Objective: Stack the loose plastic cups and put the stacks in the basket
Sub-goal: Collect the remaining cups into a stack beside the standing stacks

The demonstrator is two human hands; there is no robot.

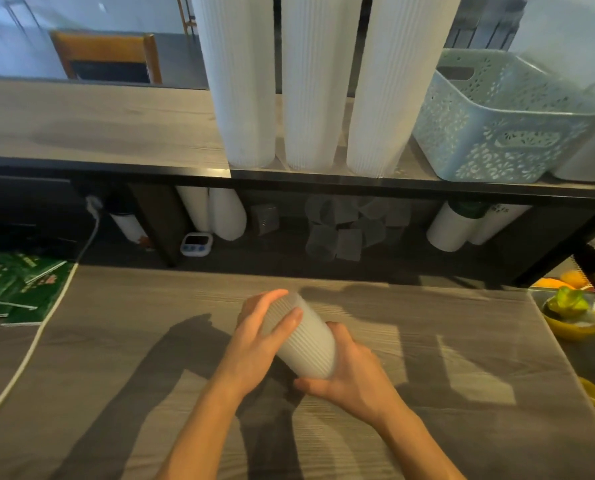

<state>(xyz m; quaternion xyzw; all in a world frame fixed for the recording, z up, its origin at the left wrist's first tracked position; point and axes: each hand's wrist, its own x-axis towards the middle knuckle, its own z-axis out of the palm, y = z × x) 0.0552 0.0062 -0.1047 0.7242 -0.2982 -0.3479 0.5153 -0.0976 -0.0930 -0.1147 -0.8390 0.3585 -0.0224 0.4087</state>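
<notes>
Grey wood-grain counter [462, 358]: over its middle, a short ribbed translucent plastic cup stack [304, 337] is gripped by the left hand [258, 341] and right hand [351, 372]. Loose clear cups [344, 226] remain under the upper shelf; the pale blue perforated basket [497, 133] at that shelf's right end looks unfilled.

3 tall cup stacks [315, 81], 1 basket [504, 133]
</notes>
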